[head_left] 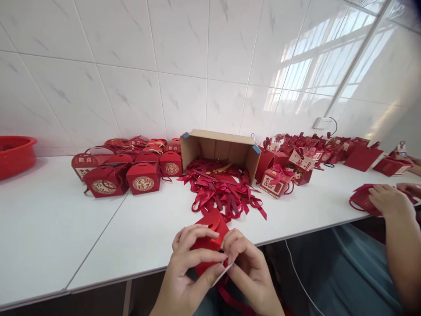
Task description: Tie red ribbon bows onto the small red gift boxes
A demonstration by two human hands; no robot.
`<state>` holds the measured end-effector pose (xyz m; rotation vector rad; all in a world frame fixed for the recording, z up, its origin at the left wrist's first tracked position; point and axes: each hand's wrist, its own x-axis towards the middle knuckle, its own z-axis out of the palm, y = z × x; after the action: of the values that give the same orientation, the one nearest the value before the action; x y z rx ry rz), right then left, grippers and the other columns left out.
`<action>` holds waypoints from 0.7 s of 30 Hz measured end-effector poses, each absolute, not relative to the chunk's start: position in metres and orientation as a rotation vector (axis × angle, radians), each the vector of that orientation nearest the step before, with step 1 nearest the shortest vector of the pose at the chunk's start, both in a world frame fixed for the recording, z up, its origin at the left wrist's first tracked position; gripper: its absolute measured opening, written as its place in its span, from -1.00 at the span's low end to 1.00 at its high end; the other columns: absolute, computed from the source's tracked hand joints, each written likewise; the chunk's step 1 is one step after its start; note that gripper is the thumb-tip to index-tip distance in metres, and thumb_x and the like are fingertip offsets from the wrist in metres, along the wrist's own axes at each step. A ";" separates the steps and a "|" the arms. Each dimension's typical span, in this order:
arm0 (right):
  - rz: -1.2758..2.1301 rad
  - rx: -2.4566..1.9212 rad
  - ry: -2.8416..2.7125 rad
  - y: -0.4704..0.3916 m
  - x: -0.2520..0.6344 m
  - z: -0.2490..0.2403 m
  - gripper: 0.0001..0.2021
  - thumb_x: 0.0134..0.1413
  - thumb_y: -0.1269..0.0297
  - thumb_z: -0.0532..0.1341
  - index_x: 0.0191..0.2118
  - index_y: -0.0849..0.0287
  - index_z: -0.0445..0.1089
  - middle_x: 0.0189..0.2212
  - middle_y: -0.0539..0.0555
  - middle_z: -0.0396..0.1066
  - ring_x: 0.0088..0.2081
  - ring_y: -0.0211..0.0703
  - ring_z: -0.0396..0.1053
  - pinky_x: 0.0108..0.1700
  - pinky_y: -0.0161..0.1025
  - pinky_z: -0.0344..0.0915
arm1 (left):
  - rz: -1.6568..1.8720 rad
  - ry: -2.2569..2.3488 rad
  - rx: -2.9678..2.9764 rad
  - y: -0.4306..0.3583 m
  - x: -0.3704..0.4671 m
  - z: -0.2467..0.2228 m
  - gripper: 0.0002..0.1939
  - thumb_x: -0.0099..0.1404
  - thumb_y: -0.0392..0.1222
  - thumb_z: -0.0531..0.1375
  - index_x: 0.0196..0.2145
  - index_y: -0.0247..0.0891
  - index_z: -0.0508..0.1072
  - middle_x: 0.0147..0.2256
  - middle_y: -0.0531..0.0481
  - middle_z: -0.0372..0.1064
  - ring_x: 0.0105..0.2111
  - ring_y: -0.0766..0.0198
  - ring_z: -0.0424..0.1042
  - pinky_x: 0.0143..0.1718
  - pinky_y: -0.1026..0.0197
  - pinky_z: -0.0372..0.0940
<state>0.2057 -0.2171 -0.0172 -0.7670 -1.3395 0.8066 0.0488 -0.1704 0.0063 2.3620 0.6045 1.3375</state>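
Note:
At the table's front edge I hold a red paper gift box (215, 223) with a curved, slotted flap on top. My left hand (194, 259) curls round its left side, thumb and index finger pinching near a thin pale card edge (221, 276). My right hand (245, 261) pinches the other end of that edge, fingertips almost touching the left ones. Whether the pale edge is a tag or part of the box I cannot tell. A dark red ribbon (235, 303) hangs below the hands. What lies between the fingertips is mostly hidden.
Beyond my hands, red ribbons (223, 188) spill from a cardboard box (189, 151) on its side. Finished-looking gift boxes (144, 177) stand left; more boxes (276, 181) and bags stand right. A red basin (19, 162) is far left. Another person's hand (391, 202) holds a red box, right.

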 end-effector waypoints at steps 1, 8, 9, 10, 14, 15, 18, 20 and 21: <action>0.813 -0.764 -1.329 -0.217 0.206 -0.016 -0.91 0.15 0.28 0.17 -0.38 0.09 0.29 -0.40 0.03 0.22 -0.29 -0.13 0.23 -0.19 -0.16 0.19 | 1.355 0.607 2.347 -0.170 0.050 0.007 -0.88 0.26 -0.24 0.21 -0.27 -0.04 0.50 -0.13 -0.02 0.38 -0.03 0.16 0.31 -0.06 0.05 0.28; 0.858 -0.722 -1.290 -0.215 0.206 -0.013 -0.91 0.17 0.26 0.14 -0.35 0.10 0.26 -0.38 0.05 0.20 -0.29 -0.14 0.21 -0.25 -0.20 0.19 | 1.378 0.724 2.488 -0.175 0.053 0.012 -0.92 0.26 -0.25 0.18 -0.32 -0.10 0.47 -0.13 -0.04 0.38 -0.03 0.11 0.28 -0.04 0.02 0.19; 0.863 -0.723 -1.292 -0.215 0.206 -0.014 -0.92 0.18 0.27 0.13 -0.35 0.10 0.26 -0.37 0.05 0.20 -0.29 -0.14 0.22 -0.25 -0.20 0.19 | 1.361 0.739 2.514 -0.176 0.053 0.013 -0.92 0.27 -0.25 0.17 -0.31 -0.10 0.47 -0.13 -0.04 0.38 -0.03 0.11 0.28 -0.02 0.01 0.17; 0.866 -0.723 -1.293 -0.216 0.206 -0.015 -0.92 0.18 0.27 0.13 -0.34 0.10 0.26 -0.37 0.05 0.20 -0.28 -0.14 0.22 -0.25 -0.21 0.20 | 1.343 0.743 2.534 -0.177 0.052 0.013 -0.91 0.28 -0.25 0.16 -0.29 -0.11 0.46 -0.13 -0.04 0.39 -0.04 0.12 0.28 -0.01 0.01 0.15; 0.848 -0.726 -1.300 -0.218 0.203 -0.017 -0.92 0.18 0.30 0.12 -0.35 0.09 0.25 -0.38 0.04 0.20 -0.28 -0.14 0.23 -0.26 -0.23 0.21 | 1.293 0.702 2.561 -0.180 0.048 0.016 -0.89 0.28 -0.29 0.15 -0.27 -0.13 0.44 -0.14 -0.04 0.38 -0.03 0.14 0.27 0.00 0.03 0.15; 0.846 -0.732 -1.301 -0.218 0.202 -0.016 -0.92 0.19 0.29 0.12 -0.35 0.09 0.25 -0.38 0.04 0.20 -0.29 -0.15 0.23 -0.26 -0.23 0.21 | 1.288 0.690 2.565 -0.180 0.046 0.017 -0.87 0.28 -0.32 0.14 -0.25 -0.13 0.44 -0.13 -0.05 0.37 -0.03 0.15 0.27 -0.01 0.05 0.17; 0.855 -0.750 -1.311 -0.220 0.201 -0.015 -0.92 0.20 0.29 0.11 -0.34 0.08 0.25 -0.37 0.03 0.20 -0.29 -0.16 0.24 -0.27 -0.24 0.21 | 1.301 0.654 2.600 -0.182 0.044 0.023 -0.74 0.26 -0.42 0.12 -0.16 -0.13 0.43 -0.11 -0.06 0.35 -0.02 0.18 0.25 -0.02 0.08 0.20; 0.844 -0.759 -1.312 -0.220 0.201 -0.015 -0.93 0.20 0.28 0.10 -0.32 0.08 0.25 -0.37 0.03 0.21 -0.28 -0.16 0.25 -0.26 -0.24 0.22 | 1.341 0.628 2.637 -0.181 0.043 0.028 -0.73 0.25 -0.44 0.12 -0.18 -0.12 0.44 -0.13 -0.05 0.36 -0.04 0.18 0.26 -0.03 0.08 0.20; 0.829 -0.762 -1.308 -0.220 0.201 -0.015 -0.93 0.20 0.28 0.11 -0.32 0.08 0.26 -0.37 0.03 0.21 -0.28 -0.16 0.25 -0.26 -0.24 0.22 | 1.363 0.613 2.651 -0.179 0.043 0.031 -0.74 0.24 -0.44 0.13 -0.22 -0.12 0.46 -0.15 -0.03 0.38 -0.05 0.17 0.27 -0.03 0.07 0.20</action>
<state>0.2007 -0.2195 -0.0147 -0.7619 -1.3082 0.8295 0.0432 -0.1795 0.0308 2.6510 0.6129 1.3634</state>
